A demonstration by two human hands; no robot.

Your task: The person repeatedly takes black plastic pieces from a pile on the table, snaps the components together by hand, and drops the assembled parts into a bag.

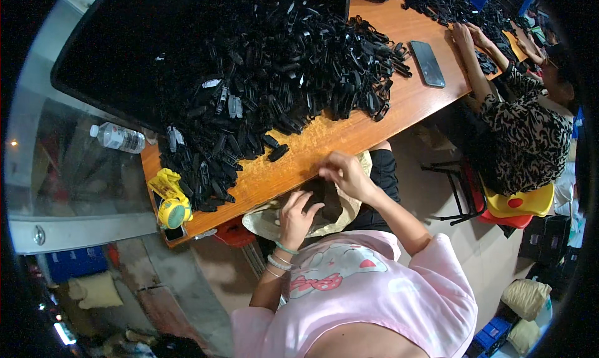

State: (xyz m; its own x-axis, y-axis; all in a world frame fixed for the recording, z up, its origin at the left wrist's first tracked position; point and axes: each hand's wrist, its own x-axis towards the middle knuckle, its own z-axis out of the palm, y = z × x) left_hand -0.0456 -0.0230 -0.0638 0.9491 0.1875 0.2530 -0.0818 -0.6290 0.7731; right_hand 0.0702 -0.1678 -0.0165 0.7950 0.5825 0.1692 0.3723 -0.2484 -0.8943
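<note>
A big heap of small black oblong pieces (293, 64), clip-like in shape, covers much of the wooden table (387, 117). Two of them lie loose near the front edge. My left hand (296, 220) hovers over a pale cloth sack (346, 211) in my lap, its thumb and fingers apart and nothing seen between them. At the table edge, above the sack's far rim, my right hand (346, 176) has its fingers curled in. Whether it pinches a small piece is hidden. The sack's mouth gapes between my hands, dark inside.
A yellow-green round device (173, 212) with a yellow strap sits at the table's left corner, near a clear water bottle (118, 137). A phone (427, 63) lies to the right. Beyond it another person (524, 121) in a patterned top works on a chair.
</note>
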